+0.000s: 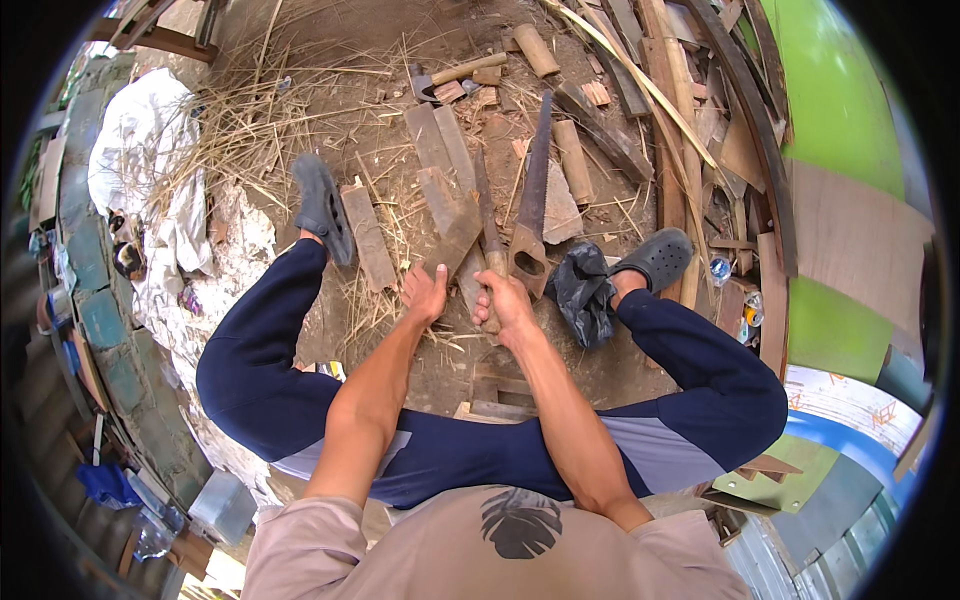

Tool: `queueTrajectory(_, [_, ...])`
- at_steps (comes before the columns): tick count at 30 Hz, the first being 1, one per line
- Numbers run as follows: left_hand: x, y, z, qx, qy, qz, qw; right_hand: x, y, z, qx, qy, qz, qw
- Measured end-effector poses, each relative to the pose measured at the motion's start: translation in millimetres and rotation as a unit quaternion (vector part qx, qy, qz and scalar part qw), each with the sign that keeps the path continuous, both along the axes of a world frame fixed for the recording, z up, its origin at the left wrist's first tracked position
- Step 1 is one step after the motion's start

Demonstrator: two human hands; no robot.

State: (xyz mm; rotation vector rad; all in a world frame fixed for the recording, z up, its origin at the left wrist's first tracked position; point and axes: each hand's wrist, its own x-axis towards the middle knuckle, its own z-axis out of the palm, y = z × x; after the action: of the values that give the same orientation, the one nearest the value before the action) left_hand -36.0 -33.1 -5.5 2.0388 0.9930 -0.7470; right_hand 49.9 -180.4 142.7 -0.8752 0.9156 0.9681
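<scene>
My right hand (510, 303) is wrapped round the light wooden handle of a machete (486, 205). Its dark, narrow blade points away from me. My left hand (424, 294) grips the near end of a short wooden board (456, 240), thumb up along it. That piece slants up to the right, close beside the blade; I cannot tell whether they touch. Below and beyond it lie longer weathered boards (430, 140) on the ground. Just right of the machete rests a handsaw (535, 175) with a wooden grip. A crumpled black plastic bag (580, 295) sits by my right foot.
Another plank (368, 238) lies near my left clog (322, 205). A wooden-handled hammer or hatchet (424, 84) is at the far side among offcuts. Long timbers (675, 150) are piled on the right. Straw (260, 130) and a white sack (145, 150) spread over the left.
</scene>
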Motion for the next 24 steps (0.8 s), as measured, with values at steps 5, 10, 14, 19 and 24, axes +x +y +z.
queueTrajectory(5, [3,3,2,-0.018,0.02,-0.013,1.0,3,2,0,0.091,0.042,-0.089,0.991])
queueTrajectory(10, [3,6,2,-0.018,0.028,-0.021,0.999,18,-18,-6,0.261,0.079,-0.216,0.938])
queueTrajectory(14, [6,9,3,-0.03,0.043,-0.021,0.998,18,-12,28,0.1,-0.072,-0.112,0.986])
queueTrajectory(19, [7,10,0,-0.035,0.048,-0.028,0.998,16,-1,29,-0.026,-0.125,-0.062,0.99])
queueTrajectory(24, [6,11,-2,-0.032,0.053,-0.032,0.998,9,2,24,0.016,-0.009,-0.019,1.0])
